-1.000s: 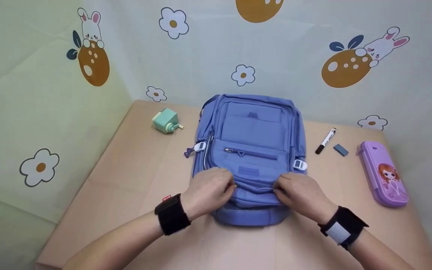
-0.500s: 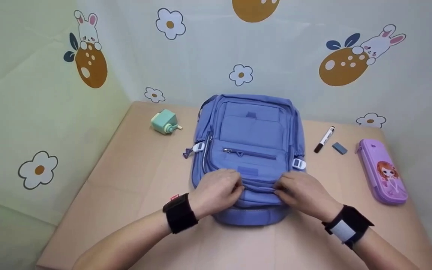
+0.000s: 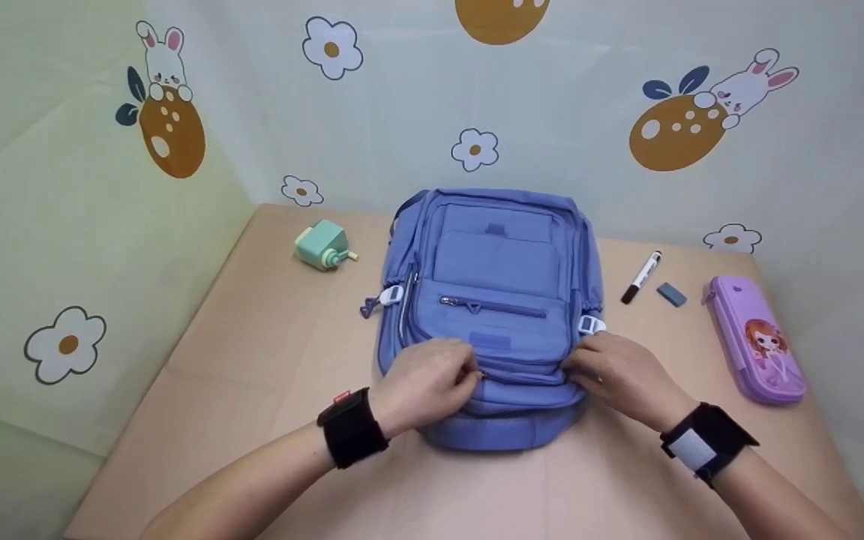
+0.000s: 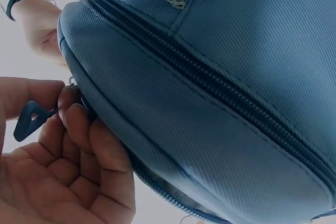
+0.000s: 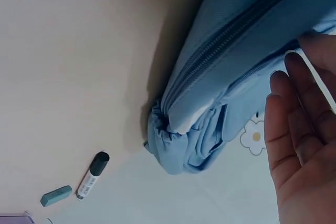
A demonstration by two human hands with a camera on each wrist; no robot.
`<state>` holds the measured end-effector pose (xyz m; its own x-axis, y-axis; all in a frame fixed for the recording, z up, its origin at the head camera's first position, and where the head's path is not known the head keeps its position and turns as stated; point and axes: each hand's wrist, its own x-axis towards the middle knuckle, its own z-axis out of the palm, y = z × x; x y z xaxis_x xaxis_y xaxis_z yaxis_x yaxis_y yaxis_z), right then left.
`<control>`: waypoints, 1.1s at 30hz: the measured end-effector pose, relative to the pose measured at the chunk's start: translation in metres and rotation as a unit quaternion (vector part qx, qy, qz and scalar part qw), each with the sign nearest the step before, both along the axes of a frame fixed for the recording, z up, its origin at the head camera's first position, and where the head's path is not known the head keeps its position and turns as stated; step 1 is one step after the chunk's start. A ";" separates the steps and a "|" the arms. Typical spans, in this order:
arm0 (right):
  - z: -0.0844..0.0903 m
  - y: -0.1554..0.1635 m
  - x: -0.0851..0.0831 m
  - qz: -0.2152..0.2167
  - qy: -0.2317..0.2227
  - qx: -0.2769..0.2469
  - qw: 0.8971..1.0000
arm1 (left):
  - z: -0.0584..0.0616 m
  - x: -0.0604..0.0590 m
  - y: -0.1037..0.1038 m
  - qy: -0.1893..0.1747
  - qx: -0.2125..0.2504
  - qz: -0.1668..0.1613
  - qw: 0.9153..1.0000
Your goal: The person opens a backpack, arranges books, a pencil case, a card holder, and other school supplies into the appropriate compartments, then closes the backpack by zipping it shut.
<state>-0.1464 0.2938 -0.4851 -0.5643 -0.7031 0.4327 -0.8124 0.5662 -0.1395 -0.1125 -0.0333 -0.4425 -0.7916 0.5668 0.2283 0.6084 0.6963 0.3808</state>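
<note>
A blue backpack [image 3: 496, 266] lies front side up on the table. Low on its front, my left hand [image 3: 432, 379] pinches the zipper pull [image 4: 31, 120]; in the left wrist view its triangular tab sticks out past the thumb. Part of that zipper hangs apart, its teeth [image 4: 168, 198] showing below the fingers. My right hand [image 3: 619, 375] pinches the fabric edge along the same zipper, at the bag's right side. The right wrist view has its thumb and fingertips [image 5: 281, 80] at this edge.
Right of the bag lie a marker [image 3: 640, 277], a grey-blue eraser [image 3: 671, 294] and a purple pencil case [image 3: 758, 341]. A mint-green pencil sharpener [image 3: 323, 246] with a crank sits at the back left. Patterned cloth walls [image 3: 387, 127] border the table [image 3: 252, 360].
My left hand has moved a little to the right along the pocket's zipper. My right hand has shifted right, towards the bag's side edge. The backpack stays in place.
</note>
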 end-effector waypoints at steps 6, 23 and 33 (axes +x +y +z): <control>-0.009 -0.001 -0.004 0.007 0.009 0.013 1.000 | -0.001 0.000 0.001 -0.007 0.006 0.004 1.000; -0.009 -0.004 -0.003 -0.028 0.024 0.041 0.998 | 0.002 0.000 0.037 0.055 -0.045 -0.032 0.997; -0.012 -0.008 -0.002 -0.039 0.027 0.038 0.998 | -0.003 -0.002 0.059 0.125 -0.109 -0.059 0.984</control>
<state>-0.1485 0.2855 -0.4975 -0.5959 -0.6899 0.4111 -0.7708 0.6349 -0.0518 -0.1142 0.0258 -0.4457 -0.6526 0.7078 0.2704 0.7450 0.6645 0.0589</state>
